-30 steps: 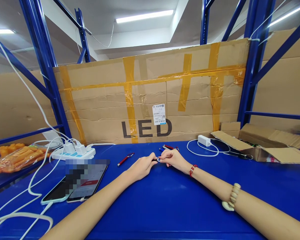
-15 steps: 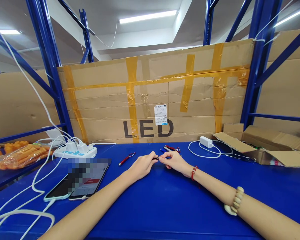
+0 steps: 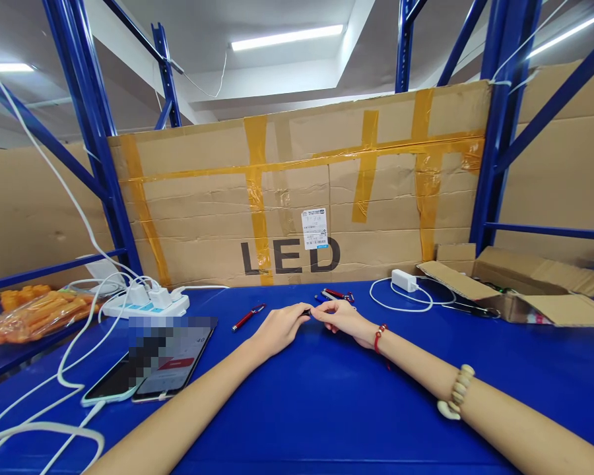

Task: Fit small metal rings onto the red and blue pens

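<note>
Near the middle of the blue table, my left hand (image 3: 282,328) has its fingers closed on a small dark thing (image 3: 305,313), too small to name. The fingertips of my right hand (image 3: 344,318) are pinched together and meet the left fingertips at that thing; what they hold is hidden. A red pen (image 3: 248,317) lies to the left of my left hand. Just behind my right hand, several red and blue pens (image 3: 334,295) lie in a small group, partly covered by the hand.
At the left are two phones (image 3: 175,363), a white power strip (image 3: 146,303) with looped cables, and bagged orange parts (image 3: 39,310). A white charger (image 3: 404,280) and an open cardboard box (image 3: 505,290) stand at the right. A taped cardboard sheet (image 3: 208,218) closes off the back.
The whole view has shifted slightly. Both hands stay together at the same spot over the table, with almost no change in their fingers.
</note>
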`<state>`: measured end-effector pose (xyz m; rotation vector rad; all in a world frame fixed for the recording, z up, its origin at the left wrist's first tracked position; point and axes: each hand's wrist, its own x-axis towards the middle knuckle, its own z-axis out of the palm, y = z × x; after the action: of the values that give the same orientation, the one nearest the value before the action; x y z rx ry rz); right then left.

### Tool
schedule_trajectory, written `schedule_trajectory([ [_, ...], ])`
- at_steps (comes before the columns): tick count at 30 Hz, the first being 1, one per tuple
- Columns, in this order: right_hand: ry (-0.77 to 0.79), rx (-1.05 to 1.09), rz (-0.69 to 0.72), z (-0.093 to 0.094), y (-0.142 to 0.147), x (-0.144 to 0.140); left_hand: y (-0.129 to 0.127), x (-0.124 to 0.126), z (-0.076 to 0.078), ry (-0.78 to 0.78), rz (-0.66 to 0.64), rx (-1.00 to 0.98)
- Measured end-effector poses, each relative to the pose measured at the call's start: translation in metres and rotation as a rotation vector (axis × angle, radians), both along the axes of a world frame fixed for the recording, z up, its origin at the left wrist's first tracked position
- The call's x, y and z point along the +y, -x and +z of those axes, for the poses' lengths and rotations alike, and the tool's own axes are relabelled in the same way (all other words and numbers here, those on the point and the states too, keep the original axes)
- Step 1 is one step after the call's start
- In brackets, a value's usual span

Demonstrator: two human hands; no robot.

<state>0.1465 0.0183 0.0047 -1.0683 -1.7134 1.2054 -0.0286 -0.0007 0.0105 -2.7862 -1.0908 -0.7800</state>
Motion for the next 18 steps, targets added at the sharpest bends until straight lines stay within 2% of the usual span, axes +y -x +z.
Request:
schedule_trajectory([
  [8, 0.006, 0.016, 0.038, -0.0017, -0.001, 0.002, -0.0032, -0.001, 0.0012, 0.035, 0.103, 0.067],
  [18, 0.011, -0.002, 0.039, -0.0008, 0.0001, 0.0005, -0.0027, 0.0005, 0.0011, 0.06, 0.089, 0.082],
])
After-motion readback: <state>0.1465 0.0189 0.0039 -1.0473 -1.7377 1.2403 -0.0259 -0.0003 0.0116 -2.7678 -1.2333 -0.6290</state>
